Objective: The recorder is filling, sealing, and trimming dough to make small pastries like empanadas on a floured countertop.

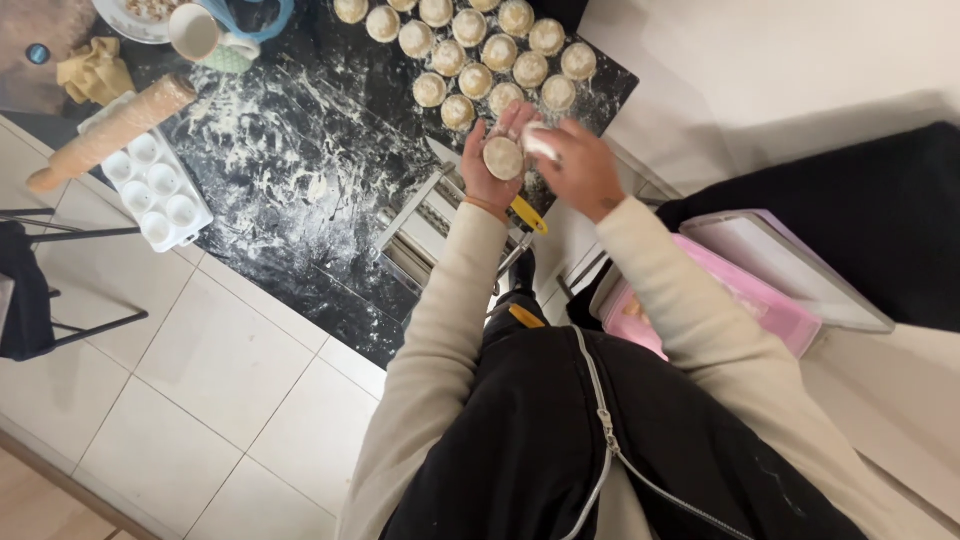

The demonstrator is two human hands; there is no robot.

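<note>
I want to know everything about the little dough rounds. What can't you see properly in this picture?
- Head view: the left hand holds a dough round; whether it has filling is too small to tell.
- The right hand covers its own fingertips' grip.
- The bowl and the top row of dough pieces are cut off by the upper edge.
- The metal machine is partly hidden by the left sleeve.

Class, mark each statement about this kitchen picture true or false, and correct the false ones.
1. The left hand holds a round piece of dough. True.
2. The rolling pin lies on the floor. False: it rests across the white mould tray on the counter.
3. The black countertop is dusted with flour. True.
4. The finished dough rounds are stacked in a bowl. False: they lie in rows on the countertop.
</note>
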